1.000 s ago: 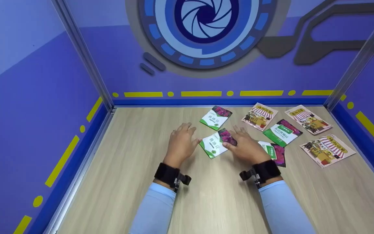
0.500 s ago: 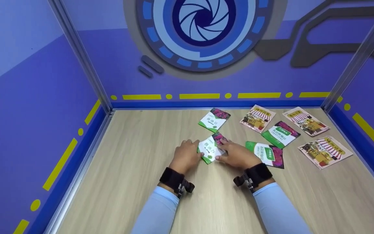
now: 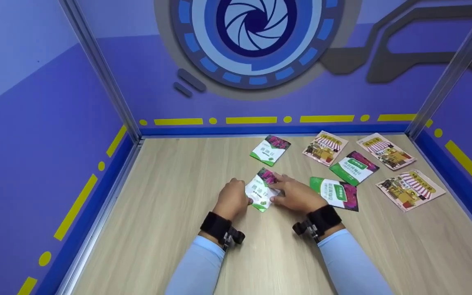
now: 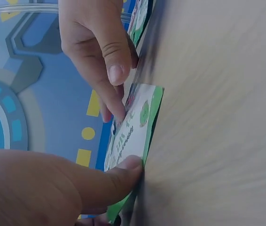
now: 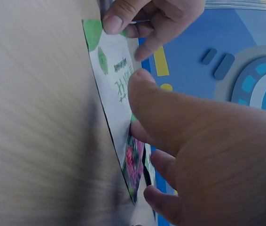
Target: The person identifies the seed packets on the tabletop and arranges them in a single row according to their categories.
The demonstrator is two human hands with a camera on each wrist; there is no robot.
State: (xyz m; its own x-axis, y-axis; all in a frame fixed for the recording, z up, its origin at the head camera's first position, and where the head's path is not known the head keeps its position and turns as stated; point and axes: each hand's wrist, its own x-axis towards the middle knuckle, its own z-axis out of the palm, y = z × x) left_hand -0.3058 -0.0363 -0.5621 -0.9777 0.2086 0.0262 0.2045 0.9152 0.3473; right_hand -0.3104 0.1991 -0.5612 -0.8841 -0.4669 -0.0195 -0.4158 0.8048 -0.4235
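Observation:
A white and green seed packet point(image 3: 259, 191) with a magenta flower picture lies between both hands in the head view. My left hand point(image 3: 231, 199) pinches its left edge; in the left wrist view the thumb point(image 4: 129, 165) lies on top, with fingers curled at the edge. My right hand point(image 3: 299, 195) is at the packet's right side, fingers loosely extended. The right thumb point(image 5: 142, 87) looks raised off the packet in the right wrist view, and the fingertips are near its flower end. A matching seed packet point(image 3: 270, 150) lies just behind.
Two green packets, one upper point(image 3: 354, 168) and one lower point(image 3: 335, 193), lie right of my right hand. Pink packets with striped awnings point(image 3: 325, 148) point(image 3: 386, 151) point(image 3: 411, 190) lie farther right. Blue-purple panels point(image 3: 219, 102) enclose the wooden table point(image 3: 170, 184).
The packet between my hands has moved toward me and slightly left, and has turned. My left hand has come to grip its edge; my right hand has shifted left, uncovering the lower green packet.

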